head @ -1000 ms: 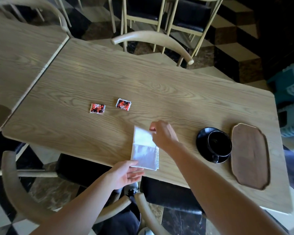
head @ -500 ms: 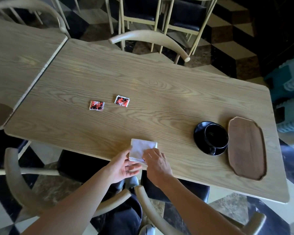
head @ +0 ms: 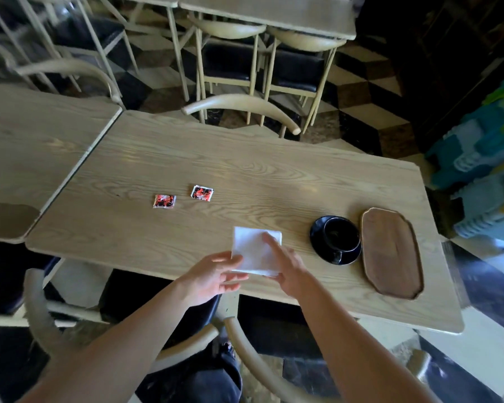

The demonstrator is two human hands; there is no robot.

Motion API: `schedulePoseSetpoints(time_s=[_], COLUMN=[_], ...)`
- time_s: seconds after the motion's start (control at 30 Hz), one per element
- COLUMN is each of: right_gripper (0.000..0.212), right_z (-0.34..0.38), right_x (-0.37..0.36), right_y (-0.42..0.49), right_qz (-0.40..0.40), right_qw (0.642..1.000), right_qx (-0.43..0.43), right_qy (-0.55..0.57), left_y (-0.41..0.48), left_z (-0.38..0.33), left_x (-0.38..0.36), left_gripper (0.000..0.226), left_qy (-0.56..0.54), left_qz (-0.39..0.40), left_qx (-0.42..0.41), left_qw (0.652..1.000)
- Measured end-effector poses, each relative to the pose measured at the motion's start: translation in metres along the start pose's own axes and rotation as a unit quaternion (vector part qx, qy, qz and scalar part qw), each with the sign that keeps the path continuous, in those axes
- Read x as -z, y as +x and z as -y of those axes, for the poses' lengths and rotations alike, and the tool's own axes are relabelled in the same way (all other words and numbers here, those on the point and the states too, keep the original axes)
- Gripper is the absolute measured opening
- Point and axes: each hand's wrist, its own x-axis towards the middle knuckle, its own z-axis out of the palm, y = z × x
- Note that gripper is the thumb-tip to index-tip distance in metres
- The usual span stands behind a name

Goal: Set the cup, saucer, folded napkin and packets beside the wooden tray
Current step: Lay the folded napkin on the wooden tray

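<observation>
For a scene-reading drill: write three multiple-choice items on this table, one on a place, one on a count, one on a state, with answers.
1. Where is the cup?
A. on the tray
B. on the saucer
C. on the napkin

2. How many packets lie on the table?
A. one
B. two
C. four

3. The napkin is:
A. folded flat
B. crumpled
C. in the cup

Answers: 1 B, the saucer sits left of the wooden tray. 2 B, a left packet and a right packet. 3 A, a square under the left hand and right hand.
</observation>
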Motion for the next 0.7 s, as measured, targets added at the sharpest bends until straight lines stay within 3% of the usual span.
schedulePoseSetpoints(time_s=[0.07,0.17,0.27,0.33,0.4,0.53,0.63,0.7], right_gripper=[0.029,0.029,0.025,0.024,0.032,0.057,0.045,0.044], right_z=[0.005,0.004,-0.006,-0.017,-0.025,-0.035,-0.051,-0.061], right_x=[0.010,0.021,0.036,0.049,0.061,0.081,0.093,0.103], right_y=[-0.022,-0.049,-0.083,-0.107,-0.132,-0.173,-0.191,-0.198], right_qz=[0.034,-0.007,-0.040,-0.035,-0.040,-0.161,-0.241,-0.257], right_qw=[0.998,0.986,0.971,0.967,0.967,0.949,0.921,0.911], right_qx=[0.057,0.160,0.217,0.237,0.233,0.234,0.271,0.295], right_qy=[0.016,-0.037,-0.088,-0.090,-0.094,-0.135,-0.144,-0.129], left_y=[-0.018,-0.046,-0.072,-0.081,-0.089,-0.115,-0.127,-0.129], left_z=[-0.008,-0.020,-0.021,-0.013,0.003,0.029,0.040,0.044], left_x=[-0.014,-0.040,-0.080,-0.110,-0.134,-0.180,-0.206,-0.216], left_gripper=[0.032,0.037,0.031,0.049,0.055,0.050,0.052,0.061], left_qy=[0.064,0.127,0.130,0.175,0.223,0.324,0.366,0.394], left_qz=[0.011,-0.002,-0.089,-0.203,-0.267,-0.325,-0.349,-0.329], left_qx=[-0.021,-0.067,-0.121,-0.179,-0.242,-0.299,-0.370,-0.377], left_qw=[0.998,0.990,0.980,0.947,0.906,0.837,0.779,0.771])
